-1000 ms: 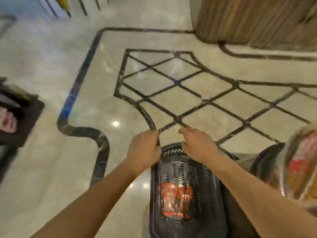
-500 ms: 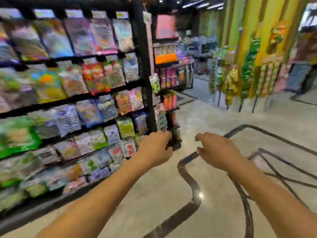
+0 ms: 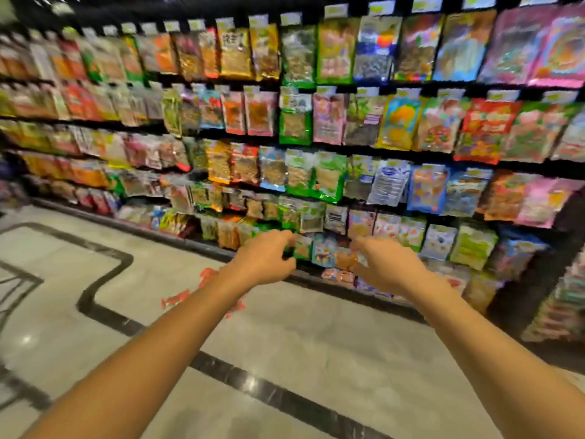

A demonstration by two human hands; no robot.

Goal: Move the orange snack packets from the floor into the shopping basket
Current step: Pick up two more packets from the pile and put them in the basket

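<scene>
Orange-red snack packets (image 3: pixel 178 300) lie on the pale marble floor just in front of the shelving, blurred and partly hidden behind my left forearm. Another bit of orange packet (image 3: pixel 207 275) shows above the same forearm. My left hand (image 3: pixel 264 258) is stretched out in the air above them, fingers loosely curled with a gap and nothing in it. My right hand (image 3: pixel 387 264) reaches forward beside it, fingers apart and empty. The shopping basket is out of view.
A tall black shelving unit (image 3: pixel 316 147) full of hanging snack bags fills the upper frame; its base rail (image 3: pixel 196 245) runs along the floor. Dark inlay lines (image 3: pixel 104 280) cross the marble floor. A shelf end (image 3: pixel 538 280) juts out at right.
The view has swung from the basket on the floor to the snack shelves. Both hands have let go of the basket's handle and now hang empty in the air.
</scene>
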